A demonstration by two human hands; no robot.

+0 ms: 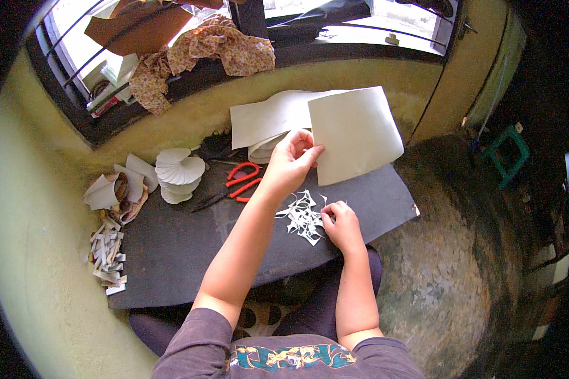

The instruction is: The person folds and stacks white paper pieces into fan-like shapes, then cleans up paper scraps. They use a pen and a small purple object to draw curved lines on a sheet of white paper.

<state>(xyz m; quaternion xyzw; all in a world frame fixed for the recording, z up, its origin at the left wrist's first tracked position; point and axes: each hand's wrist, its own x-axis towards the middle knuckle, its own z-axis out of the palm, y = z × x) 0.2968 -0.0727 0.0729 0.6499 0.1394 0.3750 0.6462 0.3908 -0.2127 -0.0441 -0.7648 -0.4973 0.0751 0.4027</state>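
At six o'clock, dark cloth shirt (pixel 193 341) with a printed teal-and-gold panel; just beyond, flat, matt-black table (pixel 164 265), its middle serving as clock centre. At nine, against pale plaster wall (pixel 38 259), heap of short, blunt white strips (pixel 107 249), some brownish. At three, right grip (pixel 341 226), fingers curled narrow just beside a loose tangle of white scraps (pixel 302 218), thin, curly, pointed; cannot tell whether any sliver lies between the fingertips. At eleven, scissors (pixel 240 180), slender dark blades aimed toward eight, looped handles thickly covered in red. Near ten, fanned stack of thin, rounded white pieces (pixel 178 167), overlapping like scales; between nine and ten, curled white and tan offcuts (pixel 110 189).

At one, left grip (pixel 291 158), thumb and fingers pinched on the left edge of a smooth off-white sheet (pixel 358 139), four-sided, slightly bowed, held between one and two; cannot tell paper from thin foam. Behind, at twelve, loosely rolled white sheeting (pixel 269 117). Between two and three, beyond mottled concrete floor (pixel 433 278), angular green frame (pixel 509 151). Farthest, past eleven, crumpled floral cloth (pixel 202 54) draped along dark-framed window (pixel 360 54).
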